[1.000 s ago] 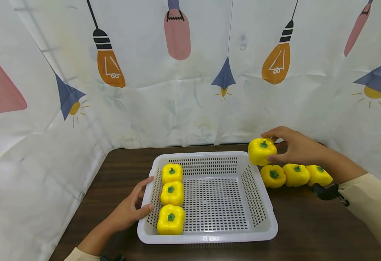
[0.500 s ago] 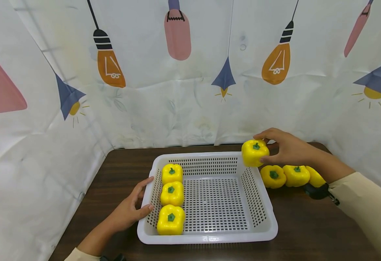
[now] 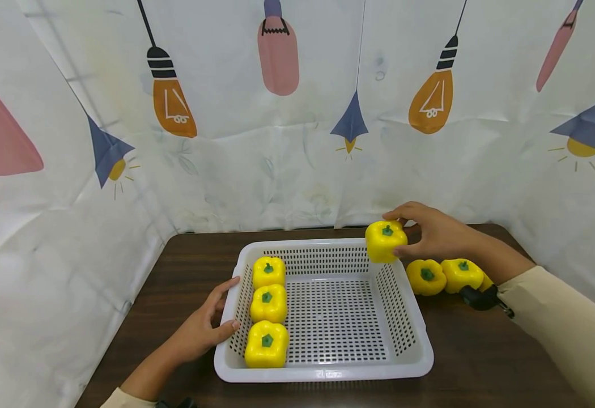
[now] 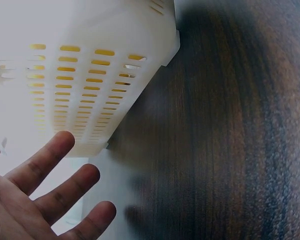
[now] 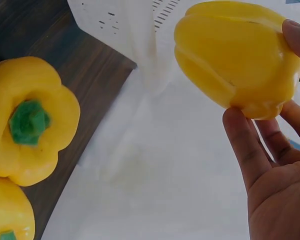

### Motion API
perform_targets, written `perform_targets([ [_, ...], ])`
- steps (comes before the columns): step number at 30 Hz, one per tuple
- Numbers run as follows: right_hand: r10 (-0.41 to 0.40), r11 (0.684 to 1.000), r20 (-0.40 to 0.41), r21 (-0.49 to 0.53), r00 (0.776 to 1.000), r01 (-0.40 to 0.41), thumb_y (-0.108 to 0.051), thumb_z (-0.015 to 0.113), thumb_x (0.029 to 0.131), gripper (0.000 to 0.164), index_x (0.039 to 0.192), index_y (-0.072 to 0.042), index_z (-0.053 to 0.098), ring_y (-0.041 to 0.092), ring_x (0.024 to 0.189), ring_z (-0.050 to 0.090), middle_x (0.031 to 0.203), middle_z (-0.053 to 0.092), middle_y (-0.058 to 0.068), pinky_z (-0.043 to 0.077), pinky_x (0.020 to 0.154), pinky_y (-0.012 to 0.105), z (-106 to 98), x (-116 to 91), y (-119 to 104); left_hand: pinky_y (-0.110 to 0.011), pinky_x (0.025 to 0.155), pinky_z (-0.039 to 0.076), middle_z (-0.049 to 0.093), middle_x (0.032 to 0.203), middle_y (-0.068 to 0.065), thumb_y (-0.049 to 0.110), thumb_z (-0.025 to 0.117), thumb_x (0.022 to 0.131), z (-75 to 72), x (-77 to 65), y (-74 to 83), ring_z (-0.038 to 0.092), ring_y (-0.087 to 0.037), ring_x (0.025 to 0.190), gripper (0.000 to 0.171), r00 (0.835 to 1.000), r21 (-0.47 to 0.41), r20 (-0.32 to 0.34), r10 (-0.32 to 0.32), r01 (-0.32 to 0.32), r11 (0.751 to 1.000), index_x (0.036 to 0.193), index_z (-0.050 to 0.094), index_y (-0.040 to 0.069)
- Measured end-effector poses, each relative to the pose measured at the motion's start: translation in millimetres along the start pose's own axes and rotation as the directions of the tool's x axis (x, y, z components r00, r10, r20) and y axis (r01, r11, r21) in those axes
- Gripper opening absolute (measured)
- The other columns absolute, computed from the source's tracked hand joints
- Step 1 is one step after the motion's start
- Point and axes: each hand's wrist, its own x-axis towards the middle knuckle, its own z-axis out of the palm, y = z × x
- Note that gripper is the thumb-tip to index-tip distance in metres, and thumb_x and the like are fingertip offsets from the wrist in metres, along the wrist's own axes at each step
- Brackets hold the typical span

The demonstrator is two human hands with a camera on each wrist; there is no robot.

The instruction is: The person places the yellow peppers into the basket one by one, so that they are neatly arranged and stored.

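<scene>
My right hand [image 3: 430, 229] holds a yellow bell pepper [image 3: 381, 242] with a green stem above the far right corner of a white perforated basket [image 3: 323, 375]. In the right wrist view, thumb and fingertips pinch this bell pepper [image 5: 235, 55] from opposite sides. My left hand [image 3: 203, 328] rests at the basket's left rim, thumb and index fingertip touching it. Its other fingers [image 4: 70, 192] are extended beside the slotted wall in the left wrist view. Inside the basket, three yellow bell peppers [image 3: 268, 303] stand in a row along the left wall.
Right of the basket, more yellow bell peppers [image 3: 426, 277] lie in a row on the dark wooden table [image 3: 481, 351], the rightmost partly hidden by my right forearm. Behind the table hangs a white sheet [image 3: 297, 170] printed with lamps and bulbs.
My right hand has carried the bell pepper leftward and slightly down, from beside the basket's far right corner to above it. My left hand and the basket have stayed put.
</scene>
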Motion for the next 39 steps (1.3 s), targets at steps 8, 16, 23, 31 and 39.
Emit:
perform_targets([
  [8,-0.042,0.999,0.0,0.012,0.999,0.042,-0.021,0.088,0.083,0.071,0.144,-0.005,0.055,0.027,0.114,0.054,0.133,0.052,0.009,0.057,0.093,0.042,7.7,8.9,-2.8,-0.035,0.071,0.062,0.053,0.139,-0.029,0.022,0.064,0.098,0.1,0.3,-1.9,0.07,-0.026,0.102,0.083,1.0,-0.003,0.007,0.001,-0.001,1.0,0.161,0.011,0.026],
  [16,-0.011,1.0,0.02,-0.006,1.0,0.011,-0.029,0.088,0.082,0.073,0.145,-0.011,0.055,0.026,0.113,0.053,0.134,0.052,0.005,0.056,0.096,0.044,15.4,18.8,-10.1,-0.037,0.071,0.063,0.05,0.142,-0.03,0.019,0.062,0.099,-0.6,1.5,-4.0,0.069,-0.029,0.104,0.082,0.999,-0.04,0.024,0.024,-0.023,0.999,0.162,0.01,0.026],
  [23,-0.046,0.999,0.021,0.026,0.999,0.046,-0.026,0.088,0.083,0.07,0.143,-0.009,0.057,0.026,0.112,0.055,0.134,0.053,0.006,0.054,0.098,0.044,23.4,28.4,-13.6,-0.036,0.071,0.063,0.05,0.142,-0.03,0.019,0.062,0.099,-0.4,1.8,-3.2,0.069,-0.029,0.105,0.082,0.999,-0.034,0.023,0.023,-0.022,0.999,0.162,0.01,0.026],
  [31,-0.069,0.993,0.04,0.094,0.997,0.065,-0.021,0.088,0.082,0.071,0.143,-0.005,0.056,0.026,0.113,0.057,0.132,0.052,0.008,0.052,0.101,0.042,31.0,37.2,-16.3,-0.036,0.071,0.063,0.051,0.142,-0.03,0.02,0.062,0.099,-0.2,1.4,-1.8,0.068,-0.031,0.105,0.082,1.0,-0.014,0.012,0.019,-0.019,1.0,0.162,0.01,0.025],
  [39,-0.076,0.995,0.063,0.075,0.995,0.071,-0.024,0.088,0.083,0.073,0.144,-0.005,0.054,0.027,0.115,0.061,0.132,0.052,0.009,0.053,0.1,0.041,38.4,45.6,-23.1,-0.035,0.071,0.063,0.051,0.141,-0.03,0.019,0.062,0.099,-0.3,1.1,-1.9,0.068,-0.032,0.105,0.082,1.0,-0.013,0.012,0.022,-0.021,1.0,0.162,0.009,0.024],
])
